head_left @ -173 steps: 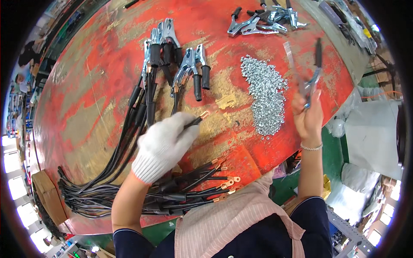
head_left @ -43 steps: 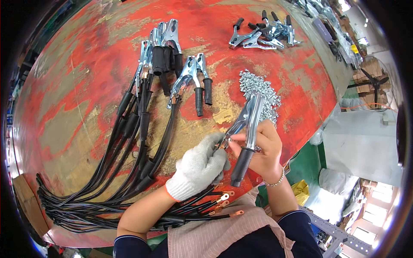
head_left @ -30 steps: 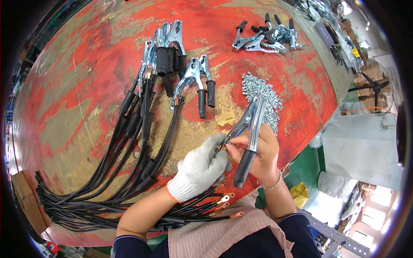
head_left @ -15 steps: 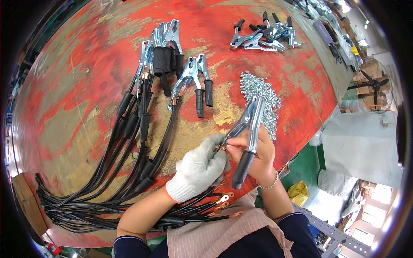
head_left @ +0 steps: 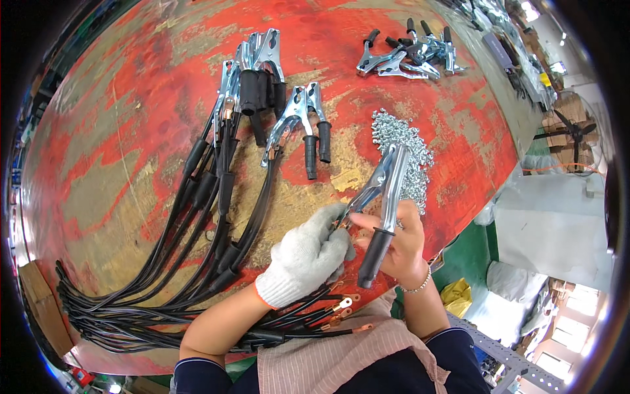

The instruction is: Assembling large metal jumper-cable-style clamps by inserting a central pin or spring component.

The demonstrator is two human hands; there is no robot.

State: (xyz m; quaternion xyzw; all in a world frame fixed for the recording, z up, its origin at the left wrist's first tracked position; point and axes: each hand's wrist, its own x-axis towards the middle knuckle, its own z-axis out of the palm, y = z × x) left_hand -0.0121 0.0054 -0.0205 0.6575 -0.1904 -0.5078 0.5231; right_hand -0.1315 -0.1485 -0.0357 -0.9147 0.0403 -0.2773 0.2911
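A silver battery clamp (head_left: 394, 184) with a black handle sleeve stands between my hands, its jaw end pointing away from me. My left hand (head_left: 305, 253), in a white knitted glove, is closed around the clamp's other arm, where a copper cable lug (head_left: 344, 224) shows at the fingertips. My bare right hand (head_left: 405, 246) is behind the sleeved handle. Its index finger reaches the lug and its other fingers are curled; what they hold is mostly hidden. Beyond the clamp lies a heap of small silver screws (head_left: 410, 164), partly covered by it.
Black cables (head_left: 131, 308) run along the left and near side, several ending in bare copper lugs (head_left: 341, 308). Clamps joined to cables (head_left: 259, 72) lie at the far left, another clamp (head_left: 298, 111) beside them. Loose clamps (head_left: 413, 52) are piled at the far right of the red worn table (head_left: 459, 131).
My right index finger and thumb, pinched at the lug before, have parted, and the index finger now extends to the lug. The clamp has tilted slightly. My left hand keeps its hold.
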